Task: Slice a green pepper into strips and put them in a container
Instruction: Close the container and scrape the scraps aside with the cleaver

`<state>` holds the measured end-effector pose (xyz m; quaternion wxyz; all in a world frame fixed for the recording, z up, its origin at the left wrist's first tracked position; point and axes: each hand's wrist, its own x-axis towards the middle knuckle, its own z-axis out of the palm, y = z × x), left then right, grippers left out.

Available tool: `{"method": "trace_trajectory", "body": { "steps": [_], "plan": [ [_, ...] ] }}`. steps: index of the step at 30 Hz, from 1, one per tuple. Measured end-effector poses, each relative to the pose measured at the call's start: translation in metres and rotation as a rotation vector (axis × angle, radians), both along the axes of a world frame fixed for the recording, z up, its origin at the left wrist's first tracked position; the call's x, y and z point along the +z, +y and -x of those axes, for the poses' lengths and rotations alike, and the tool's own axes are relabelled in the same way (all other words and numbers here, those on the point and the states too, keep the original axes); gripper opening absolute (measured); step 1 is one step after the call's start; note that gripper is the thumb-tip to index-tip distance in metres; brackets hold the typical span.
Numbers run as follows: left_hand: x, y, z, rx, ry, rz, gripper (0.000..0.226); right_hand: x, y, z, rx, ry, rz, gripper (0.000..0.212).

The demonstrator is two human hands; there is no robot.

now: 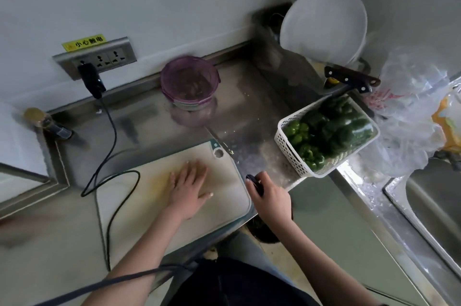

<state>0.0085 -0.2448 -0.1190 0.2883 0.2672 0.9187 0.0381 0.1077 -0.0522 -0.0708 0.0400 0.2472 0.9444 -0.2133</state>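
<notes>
Both forearms reach in from the near edge toward the cutting board [149,196]. On the board's bare surface the left hand [190,187] lies flat, fingers straight and spread, holding nothing. At the board's right edge the right hand [270,197] is curled around a dark knife handle [254,184]; the blade is not visible from this angle. No pepper is on the board yet: the green peppers [326,128] sit piled in one white perforated basket [294,156] to the right, well apart from the left hand. An exact count is not possible, because they overlap and blur; several are present. Judged from appearance, each pepper is light, hollow and firm, with glossy skin that may slip under a blade; take it around the body with the whole hand and steady it on a flat side before cutting. One purple-tinted container [190,81] stands beyond the board near the wall, its contents unclear. A second knife [349,78] rests behind the basket, below two white plates [324,24] leaning upright.
</notes>
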Motion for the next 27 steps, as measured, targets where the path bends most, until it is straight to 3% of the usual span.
{"method": "trace_trajectory", "body": {
  "steps": [6, 12, 17, 22, 24, 27],
  "plan": [
    [0.000, -0.073, -0.038, 0.391, 0.019, -0.034, 0.090, -0.021, 0.023, 0.018, 0.379, -0.099, -0.155, 0.040],
    [-0.017, -0.127, -0.069, 0.724, 0.221, 0.015, 0.052, -0.048, 0.024, 0.022, 0.587, -0.110, -0.135, 0.036],
    [-0.003, -0.140, -0.084, 0.764, 0.390, 0.170, 0.048, -0.053, 0.022, 0.022, 0.599, -0.154, -0.122, 0.048],
    [-0.009, -0.141, -0.089, 0.797, 0.478, 0.185, 0.011, -0.057, 0.019, 0.015, 0.715, -0.143, -0.318, 0.083],
    [-0.016, -0.141, -0.089, 0.805, 0.473, 0.159, 0.028, -0.055, 0.020, 0.017, 0.746, -0.186, -0.294, 0.081],
    [-0.015, -0.143, -0.085, 0.810, 0.430, 0.144, 0.034, -0.050, 0.022, 0.021, 0.747, -0.225, -0.227, 0.088]
  ]
}}
